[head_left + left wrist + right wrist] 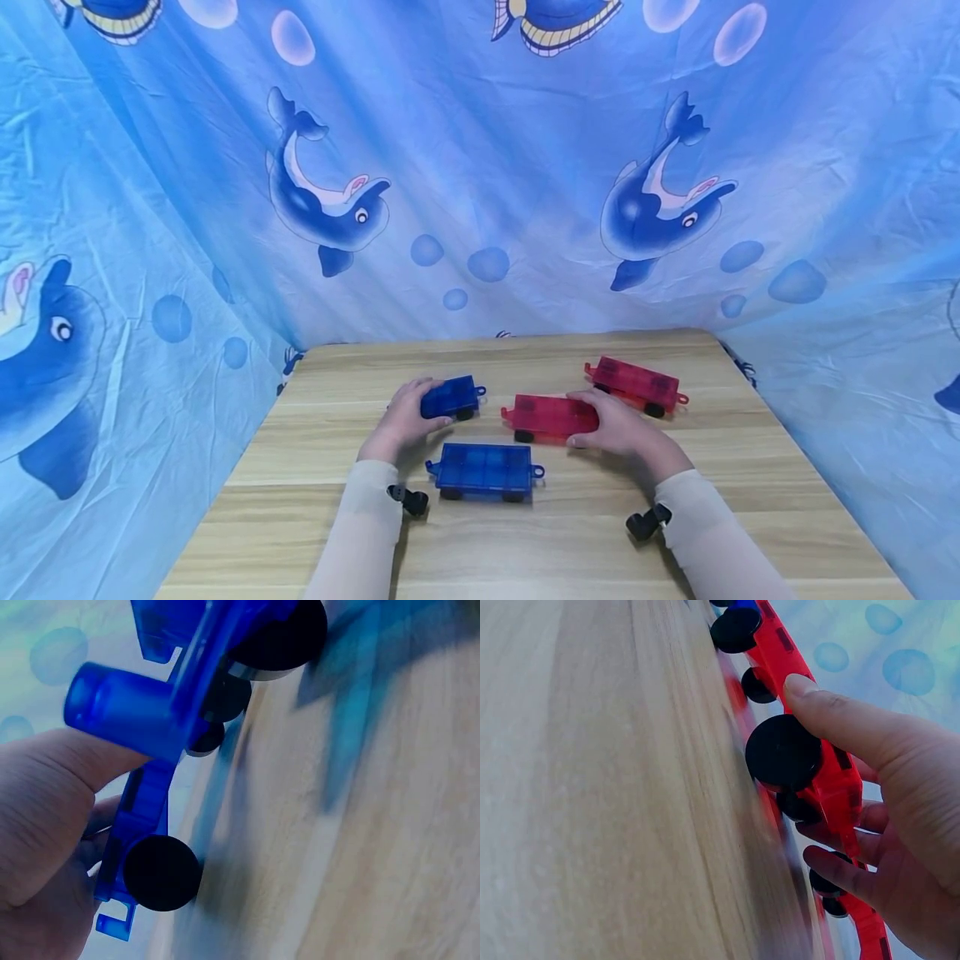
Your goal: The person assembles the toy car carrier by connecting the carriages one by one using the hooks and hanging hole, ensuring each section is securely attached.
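Toward the left of the table, my left hand [403, 423] grips a blue toy train car [450, 397] by its left end, and its hook ring points right. In the left wrist view, the thumb [45, 795] presses the near side of this car, partly hidden behind another blue car. My right hand [621, 427] holds a red toy train car [550, 417] by its right end. The thumb lies on its near side and the fingers reach behind it in the right wrist view. Its hook end faces the blue car's ring, with a small gap between them.
A second blue train car [484, 468] stands nearer on the wooden table [562, 550], between the forearms. Another red car [636, 382] sits slantwise at the back right, beyond the right hand. Blue cloth [480, 183] printed with dolphins hangs around the table's back and sides.
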### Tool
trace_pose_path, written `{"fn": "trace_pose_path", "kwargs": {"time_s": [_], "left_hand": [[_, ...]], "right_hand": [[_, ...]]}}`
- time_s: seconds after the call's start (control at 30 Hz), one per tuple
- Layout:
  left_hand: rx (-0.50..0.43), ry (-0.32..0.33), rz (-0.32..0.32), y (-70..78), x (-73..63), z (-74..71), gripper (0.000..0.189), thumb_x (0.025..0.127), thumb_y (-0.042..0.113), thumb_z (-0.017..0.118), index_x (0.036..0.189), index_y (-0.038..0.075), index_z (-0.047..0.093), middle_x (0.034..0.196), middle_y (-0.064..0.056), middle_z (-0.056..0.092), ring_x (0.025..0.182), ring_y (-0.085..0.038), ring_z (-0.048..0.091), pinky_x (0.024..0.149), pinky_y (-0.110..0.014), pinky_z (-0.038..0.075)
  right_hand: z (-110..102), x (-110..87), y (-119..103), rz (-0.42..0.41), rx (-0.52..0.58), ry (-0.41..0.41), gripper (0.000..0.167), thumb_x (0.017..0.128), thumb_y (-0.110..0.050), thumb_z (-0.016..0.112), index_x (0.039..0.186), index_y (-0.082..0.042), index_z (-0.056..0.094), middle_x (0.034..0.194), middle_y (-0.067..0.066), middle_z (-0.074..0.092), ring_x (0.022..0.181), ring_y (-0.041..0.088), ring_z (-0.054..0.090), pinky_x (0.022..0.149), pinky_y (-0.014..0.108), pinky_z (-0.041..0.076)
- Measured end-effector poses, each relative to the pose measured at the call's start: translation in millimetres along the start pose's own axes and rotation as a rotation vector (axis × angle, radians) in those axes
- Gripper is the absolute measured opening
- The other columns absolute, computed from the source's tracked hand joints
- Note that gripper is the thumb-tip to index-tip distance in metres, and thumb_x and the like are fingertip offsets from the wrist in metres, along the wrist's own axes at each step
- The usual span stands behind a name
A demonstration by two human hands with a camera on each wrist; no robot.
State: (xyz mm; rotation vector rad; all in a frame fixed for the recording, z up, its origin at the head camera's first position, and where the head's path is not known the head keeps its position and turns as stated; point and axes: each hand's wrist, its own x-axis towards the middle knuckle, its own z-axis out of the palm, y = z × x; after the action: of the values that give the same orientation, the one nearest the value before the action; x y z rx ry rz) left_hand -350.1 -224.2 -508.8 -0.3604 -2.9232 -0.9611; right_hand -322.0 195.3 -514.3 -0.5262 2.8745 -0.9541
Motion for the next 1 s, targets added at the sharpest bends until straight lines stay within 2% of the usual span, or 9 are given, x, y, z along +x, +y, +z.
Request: {"fn": "trace_pose_path", "kwargs": {"time_s": [0.17,0.5,0.77,0.9,1.0], "left_hand": [[0.006,0.011,-0.022,-0.5,0.4,1.0,0.069,0.090,0.031,0.086,0.152,0.024,0.057,0.160,-0.007,0.045,0.148,-0.037,0.039,0.116,-0.062,0.037],[-0.082,0.028,-0.041,-2.4,1.8,-1.2,0.064,0.088,0.025,0.088,0.147,0.020,0.062,0.153,-0.010,0.050,0.143,-0.040,0.045,0.113,-0.062,0.040],[-0.102,0.055,-0.010,-5.7,1.8,-7.6,0.065,0.085,0.027,0.090,0.145,0.019,0.064,0.150,-0.010,0.053,0.141,-0.039,0.045,0.113,-0.062,0.041],[-0.090,0.066,-0.003,-7.3,1.8,-9.1,0.066,0.084,0.030,0.091,0.144,0.020,0.065,0.147,-0.009,0.055,0.140,-0.038,0.046,0.113,-0.061,0.042],[-0.091,0.066,-0.005,-7.8,1.4,-10.7,0.067,0.084,0.032,0.091,0.144,0.019,0.065,0.148,-0.009,0.055,0.140,-0.039,0.045,0.113,-0.062,0.041]], "right_hand": [[1,0.8,1,0.003,0.005,0.004,0.087,0.080,-0.051,0.090,0.154,-0.024,0.053,0.163,0.015,0.042,0.148,0.040,0.039,0.114,0.064,0.038],[5,9.2,6,-0.005,0.004,0.018,0.085,0.081,-0.049,0.090,0.153,-0.023,0.054,0.159,0.012,0.046,0.145,0.037,0.044,0.114,0.059,0.041],[10,16.0,3,-0.028,0.005,0.044,0.089,0.081,-0.049,0.090,0.155,-0.016,0.051,0.155,0.011,0.051,0.139,0.035,0.050,0.112,0.057,0.044],[12,18.7,0,-0.008,0.018,0.053,0.089,0.081,-0.049,0.090,0.154,-0.015,0.051,0.152,0.009,0.054,0.135,0.032,0.052,0.111,0.055,0.045],[14,21.6,-1,0.007,0.017,0.060,0.088,0.082,-0.049,0.090,0.153,-0.016,0.052,0.153,0.009,0.053,0.139,0.033,0.050,0.113,0.055,0.043]]}}
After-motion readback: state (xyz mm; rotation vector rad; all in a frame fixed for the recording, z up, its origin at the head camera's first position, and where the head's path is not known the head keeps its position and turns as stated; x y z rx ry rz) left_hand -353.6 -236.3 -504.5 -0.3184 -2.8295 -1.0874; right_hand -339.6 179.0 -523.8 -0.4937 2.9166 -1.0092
